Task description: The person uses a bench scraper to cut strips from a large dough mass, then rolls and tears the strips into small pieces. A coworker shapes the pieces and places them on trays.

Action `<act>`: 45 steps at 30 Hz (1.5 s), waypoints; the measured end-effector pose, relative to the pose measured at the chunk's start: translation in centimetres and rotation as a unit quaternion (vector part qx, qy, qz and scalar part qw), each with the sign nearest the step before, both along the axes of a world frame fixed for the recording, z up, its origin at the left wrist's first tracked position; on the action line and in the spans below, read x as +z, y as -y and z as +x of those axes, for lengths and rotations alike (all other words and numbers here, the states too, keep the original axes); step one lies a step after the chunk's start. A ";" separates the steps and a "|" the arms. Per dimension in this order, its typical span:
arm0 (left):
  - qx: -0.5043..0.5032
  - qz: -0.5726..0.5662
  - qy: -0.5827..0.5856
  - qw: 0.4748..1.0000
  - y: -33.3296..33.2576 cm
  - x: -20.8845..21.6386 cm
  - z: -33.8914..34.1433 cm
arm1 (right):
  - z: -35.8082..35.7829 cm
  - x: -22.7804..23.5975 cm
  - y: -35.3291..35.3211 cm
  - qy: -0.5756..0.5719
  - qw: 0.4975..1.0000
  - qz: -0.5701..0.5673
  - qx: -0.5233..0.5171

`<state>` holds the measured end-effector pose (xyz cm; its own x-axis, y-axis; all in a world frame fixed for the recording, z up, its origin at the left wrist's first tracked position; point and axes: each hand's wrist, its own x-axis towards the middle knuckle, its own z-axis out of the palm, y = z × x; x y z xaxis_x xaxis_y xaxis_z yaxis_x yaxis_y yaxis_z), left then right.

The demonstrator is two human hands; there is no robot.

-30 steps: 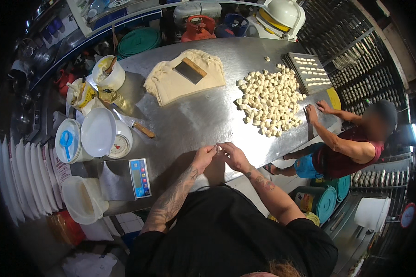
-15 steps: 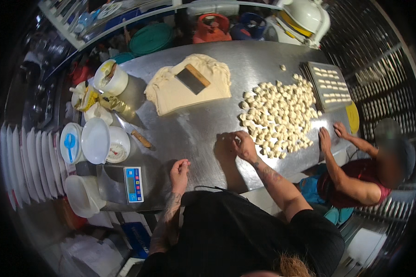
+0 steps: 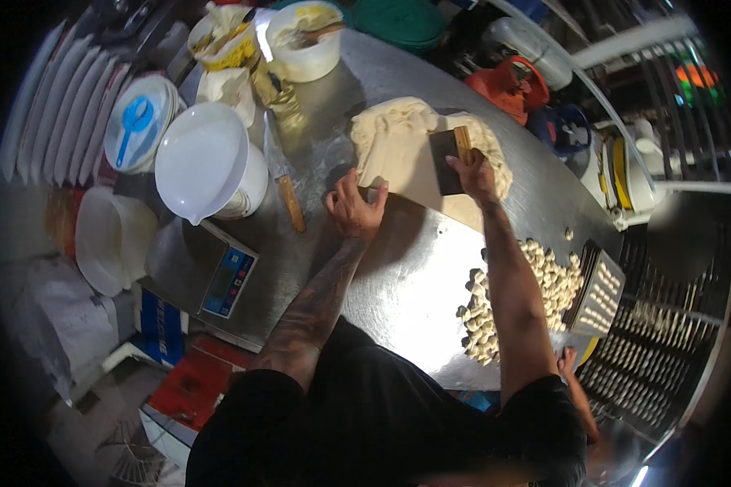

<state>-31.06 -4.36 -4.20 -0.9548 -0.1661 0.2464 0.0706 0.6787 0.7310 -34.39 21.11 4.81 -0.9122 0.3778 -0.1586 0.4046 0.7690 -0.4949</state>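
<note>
A thick slab of pale dough lies on the steel table, its near edge cut straight. My right hand is closed on the wooden handle of a dough scraper, whose dark blade rests over the right part of the slab. My left hand touches the slab's near left corner, fingers bent but apart, the thumb along the edge. Beside that hand lies a knife with a wooden handle. Under and past my right forearm spread many small dough pieces, some hidden by the arm.
At left stand a kitchen scale, a white bowl on a dial scale, and a tub. A tray with rows of dough pieces sits at right, near a co-worker's hand. Gas cylinders stand behind the table.
Both hands have moved forward to the dough slab. My right hand has taken hold of the scraper, now turned more upright and farther right on the slab. The view has swung leftward.
</note>
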 end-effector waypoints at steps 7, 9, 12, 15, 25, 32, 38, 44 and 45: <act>-0.009 0.025 0.010 1.000 0.4 -0.4 -0.3 | -1.7 5.1 8.5 0.018 0.920 0.060 0.387; -0.012 0.030 -0.003 0.999 0.3 -0.6 -0.3 | -2.6 4.2 10.5 0.019 0.894 0.136 0.427; 0.000 0.017 -0.021 1.000 0.3 -0.9 -0.3 | -3.7 2.9 12.3 0.062 0.884 0.171 0.431; -0.009 0.003 -0.023 1.000 0.4 -0.9 -0.4 | -3.8 2.3 11.9 0.097 0.882 0.187 0.421; 0.010 -0.008 -0.026 1.000 0.2 -0.7 -0.3 | 13.0 3.6 -8.3 0.147 0.891 0.298 0.310; 0.020 -0.012 -0.033 0.999 -0.7 0.1 0.1 | 12.0 8.3 -14.4 0.114 0.984 0.104 0.094; -0.036 0.003 0.044 0.998 0.0 0.2 -0.1 | 15.9 -4.7 -7.4 -0.090 0.979 -0.084 -0.162; -0.129 0.186 0.256 0.940 -0.9 3.0 -1.2 | 15.7 -9.0 0.5 -0.211 0.907 -0.183 -0.316; -0.177 0.213 0.247 0.928 -0.7 4.0 -0.4 | 15.5 -7.9 1.5 -0.207 0.901 -0.219 -0.312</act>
